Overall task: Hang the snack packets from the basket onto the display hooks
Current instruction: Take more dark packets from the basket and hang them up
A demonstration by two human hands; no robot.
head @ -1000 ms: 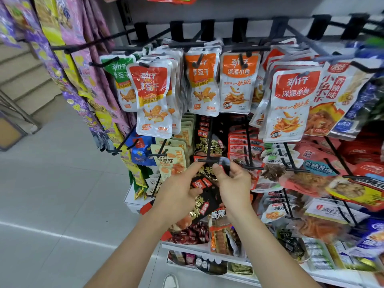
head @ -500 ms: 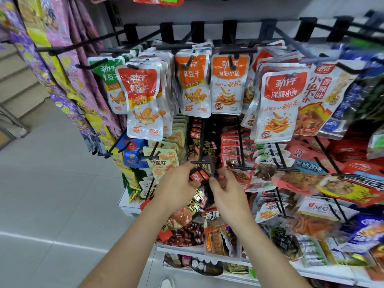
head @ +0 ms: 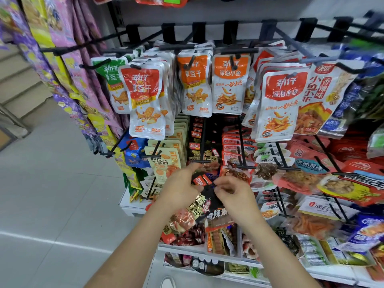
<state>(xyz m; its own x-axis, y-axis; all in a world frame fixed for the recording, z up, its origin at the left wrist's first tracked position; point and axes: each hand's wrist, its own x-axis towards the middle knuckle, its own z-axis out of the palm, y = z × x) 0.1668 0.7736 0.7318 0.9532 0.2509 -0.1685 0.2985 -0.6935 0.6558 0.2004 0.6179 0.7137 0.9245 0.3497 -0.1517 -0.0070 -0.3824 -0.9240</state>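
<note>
The packet (head: pixel 204 196) is a glossy black pouch with a red label near its top and gold characters lower down. It is pinched at its top edge between the fingertips of the left hand (head: pixel 179 189) and right hand (head: pixel 234 194), and hangs tilted, its bottom trailing down and left below the fingers. The hook (head: pixel 202 142), a black rod with a short crossbar tip, ends just above the fingers, with hung packets (head: pixel 195 134) of the same black kind along it.
</note>
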